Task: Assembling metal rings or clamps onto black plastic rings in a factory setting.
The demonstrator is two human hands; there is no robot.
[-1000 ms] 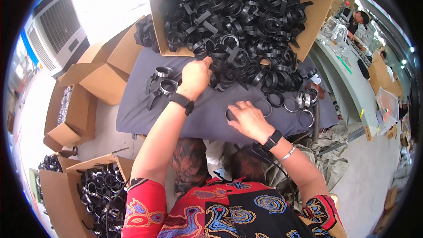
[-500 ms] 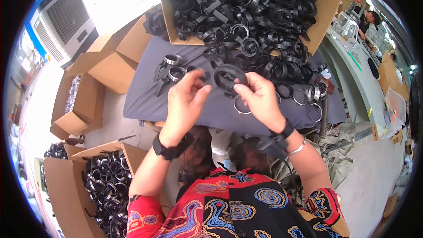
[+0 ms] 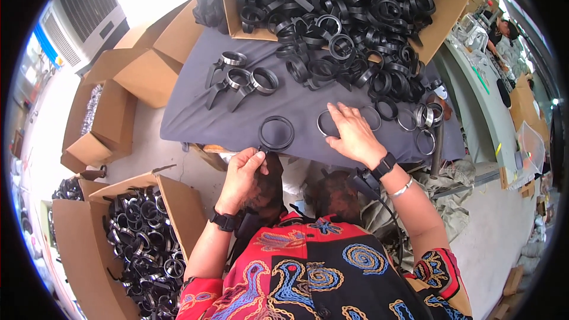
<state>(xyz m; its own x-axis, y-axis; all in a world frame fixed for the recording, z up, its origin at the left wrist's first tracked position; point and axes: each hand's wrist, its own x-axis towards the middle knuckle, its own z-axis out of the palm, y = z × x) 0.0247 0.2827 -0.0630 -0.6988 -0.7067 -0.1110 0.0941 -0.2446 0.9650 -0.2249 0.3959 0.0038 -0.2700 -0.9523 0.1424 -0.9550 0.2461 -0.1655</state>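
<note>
My left hand (image 3: 244,173) pinches a black plastic ring (image 3: 261,134) by its short tab, holding it upright near the table's front edge. Over the grey cloth (image 3: 237,130), my right hand (image 3: 357,136) spreads its fingers palm down. A thin silver ring (image 3: 319,123) lies by its fingertips and is partly covered. Another silver ring (image 3: 379,120) shows on the hand's far side. To the left, three black ring clamps with handles, at least two of them with silver bands, rest together, one of them a banded clamp (image 3: 234,63).
A cardboard box (image 3: 231,0) spills black clamps across the table's back. Several silver rings (image 3: 425,120) lie at the right. An open box (image 3: 77,249) of banded clamps stands at lower left, another carton (image 3: 115,130) above it. A person (image 3: 501,34) works at the far right bench.
My left hand has moved down toward the table's front edge and now holds the black ring. My right hand has let go of that piece and reached to the silver rings.
</note>
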